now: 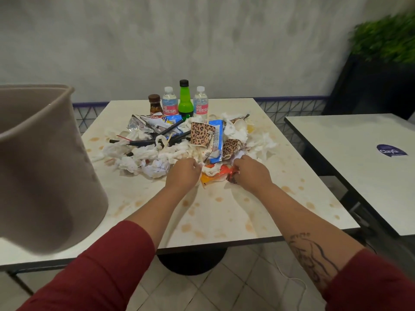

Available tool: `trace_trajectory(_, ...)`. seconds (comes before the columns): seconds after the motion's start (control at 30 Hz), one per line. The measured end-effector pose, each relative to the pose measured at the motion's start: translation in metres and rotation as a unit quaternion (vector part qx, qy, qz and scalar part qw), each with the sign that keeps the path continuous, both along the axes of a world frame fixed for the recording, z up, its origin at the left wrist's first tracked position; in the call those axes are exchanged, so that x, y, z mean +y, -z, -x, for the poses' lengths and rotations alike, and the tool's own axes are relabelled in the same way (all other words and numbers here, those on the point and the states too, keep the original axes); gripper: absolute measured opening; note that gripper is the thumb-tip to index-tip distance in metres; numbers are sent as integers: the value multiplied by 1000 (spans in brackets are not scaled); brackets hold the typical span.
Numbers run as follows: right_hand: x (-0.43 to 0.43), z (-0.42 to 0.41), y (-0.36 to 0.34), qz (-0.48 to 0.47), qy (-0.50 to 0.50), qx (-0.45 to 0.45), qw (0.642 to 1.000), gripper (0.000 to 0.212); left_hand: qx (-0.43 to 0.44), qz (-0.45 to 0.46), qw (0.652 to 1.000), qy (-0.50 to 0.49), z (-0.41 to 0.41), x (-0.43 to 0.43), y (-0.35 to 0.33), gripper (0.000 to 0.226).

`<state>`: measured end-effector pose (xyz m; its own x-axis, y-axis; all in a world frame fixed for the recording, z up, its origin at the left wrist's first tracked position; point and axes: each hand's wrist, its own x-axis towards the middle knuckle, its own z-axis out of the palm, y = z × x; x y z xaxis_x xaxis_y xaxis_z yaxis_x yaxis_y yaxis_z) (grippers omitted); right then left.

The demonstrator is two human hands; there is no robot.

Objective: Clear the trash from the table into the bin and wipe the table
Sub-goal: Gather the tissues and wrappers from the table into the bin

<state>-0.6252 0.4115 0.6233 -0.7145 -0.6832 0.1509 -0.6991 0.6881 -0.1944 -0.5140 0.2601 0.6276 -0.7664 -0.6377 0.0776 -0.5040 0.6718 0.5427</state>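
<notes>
A heap of trash (179,142) lies on the stained cream table (224,216): crumpled white tissues, black straws, snack wrappers and leopard-print paper cups (201,133). Both hands reach into its near edge. My left hand (185,172) has its fingers curled on a crumpled tissue (210,169). My right hand (251,172) grips the orange and red wrapper (215,177) at its right end. A taupe bin (42,164) stands at the left, partly on the table's corner.
Several bottles stand behind the heap: a brown one (155,104), two water bottles (169,102) (200,102) and a green one (185,99). A second table (359,153) is at the right, a black planter with greenery (381,63) beyond it.
</notes>
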Motion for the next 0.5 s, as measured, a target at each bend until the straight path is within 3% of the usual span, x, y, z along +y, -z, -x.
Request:
trace_trajectory(0.17, -10, -15, -18, 67, -3, 25, 997, 12, -2, 10, 1000, -3, -9, -3, -17, 29)
trace_trajectory(0.3, -22, -31, -39, 106, -8, 52, 993, 17, 14, 24, 1000, 5, -19, -6, -37, 29)
trace_trajectory(0.5, -53, -64, -84, 119, -38, 66, 990, 14, 81, 39, 996, 0, -46, -18, -88, 44)
